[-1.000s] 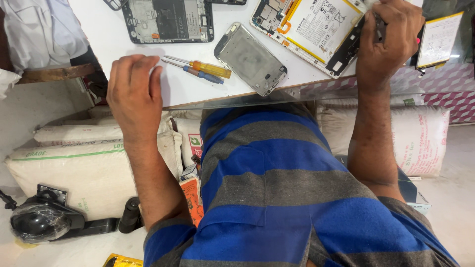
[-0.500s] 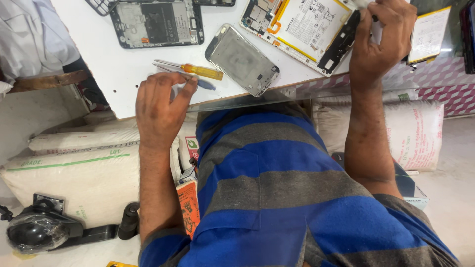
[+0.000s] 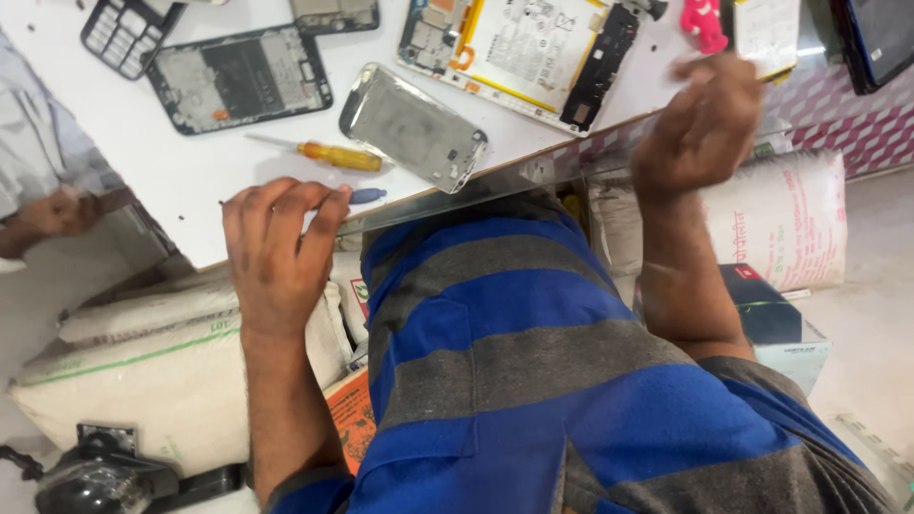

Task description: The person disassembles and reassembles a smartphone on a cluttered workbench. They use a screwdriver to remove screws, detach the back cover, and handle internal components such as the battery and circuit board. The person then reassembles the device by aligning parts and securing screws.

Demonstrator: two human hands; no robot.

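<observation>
The left hand (image 3: 276, 252) rests at the near edge of the white counter (image 3: 181, 181), fingers curled and closing on the blue screwdriver (image 3: 365, 196), so picking up a tool looks like the step in hand; a firm pinch on its slim blue handle is needed. The right hand (image 3: 700, 128), blurred, hovers loosely closed near the open phone (image 3: 528, 48); whether it holds anything I cannot tell.

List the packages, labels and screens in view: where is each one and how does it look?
Battery label: white with a yellow edge, in the opened phone at the top of the table.
Dark screen: black, glossy, top right corner.
White sack: bulging, printed, under the table's right edge.
White sack with green line: lower left, beside the left hand.
</observation>
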